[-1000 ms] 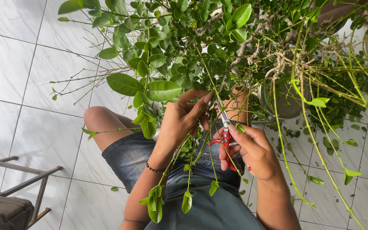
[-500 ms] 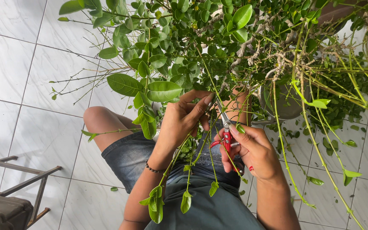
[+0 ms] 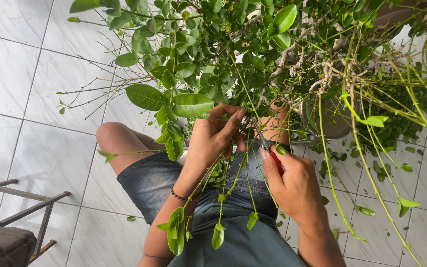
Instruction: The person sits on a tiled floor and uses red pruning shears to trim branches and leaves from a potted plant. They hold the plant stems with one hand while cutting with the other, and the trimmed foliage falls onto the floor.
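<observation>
A leafy green plant [image 3: 253,54] with long thin stems spreads across the upper part of the head view. My left hand [image 3: 213,136] pinches several thin stems [image 3: 223,173] that hang down over my lap. My right hand [image 3: 292,183] grips red-handled scissors [image 3: 268,148], blades pointing up into the stems beside my left fingers. I am seated, in denim shorts [image 3: 149,180] and a grey-green top. A beaded bracelet [image 3: 178,195] sits on my left wrist.
A round pot [image 3: 332,123] stands under the foliage right of my hands. Cut leaves [image 3: 366,210] lie scattered on the white tiled floor [image 3: 35,89] at the right. A metal-framed stool with a dark seat [image 3: 6,237] sits at the bottom left.
My right hand has shifted slightly up and towards the stems with the scissors. My left hand keeps its pinch on the stems.
</observation>
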